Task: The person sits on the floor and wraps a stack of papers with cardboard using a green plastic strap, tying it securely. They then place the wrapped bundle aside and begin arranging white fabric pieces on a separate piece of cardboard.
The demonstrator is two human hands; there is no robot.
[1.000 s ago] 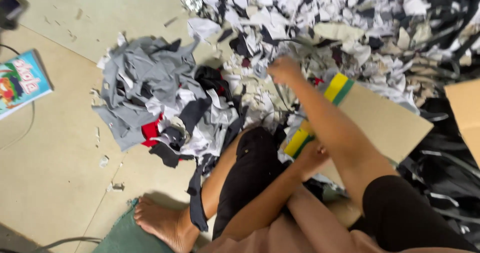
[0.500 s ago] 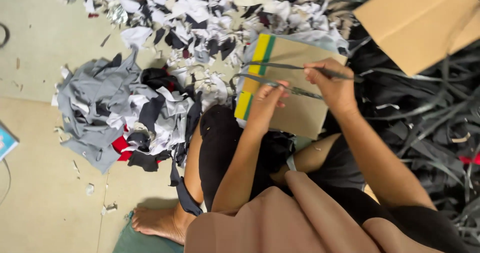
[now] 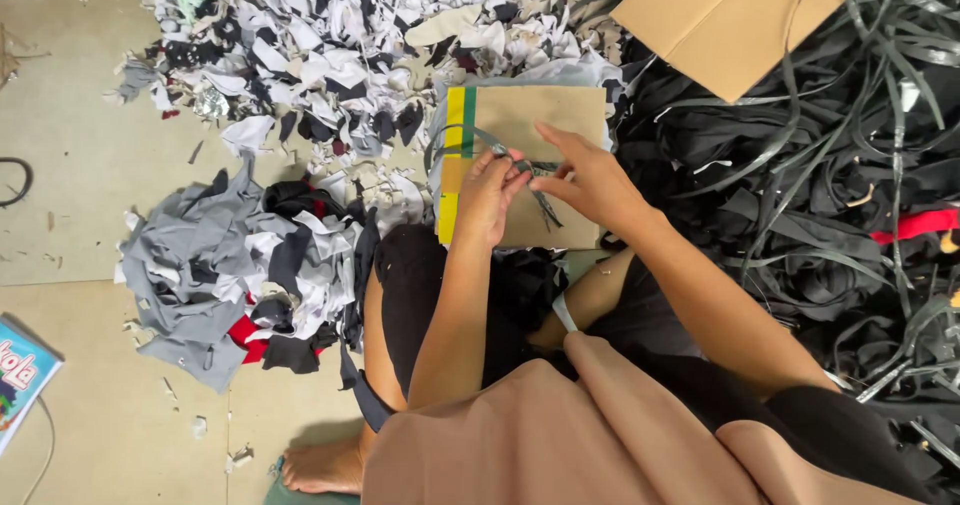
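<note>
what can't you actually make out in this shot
- Head view: how the left hand and right hand grip the grey strip; the fingers overlap it.
- Head view: most of the card sheet under the hands, and its lower edge behind the knee.
- Head view: the book is cut off by the left edge.
- Head view: the box runs off the top edge.
- Head view: single pieces in the black strip pile blend together.

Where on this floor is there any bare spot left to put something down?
Bare floor lies left of the mixed scrap pile, and below the grey pile. Right, the black strips crowd everything beside both cardboard pieces.
</note>
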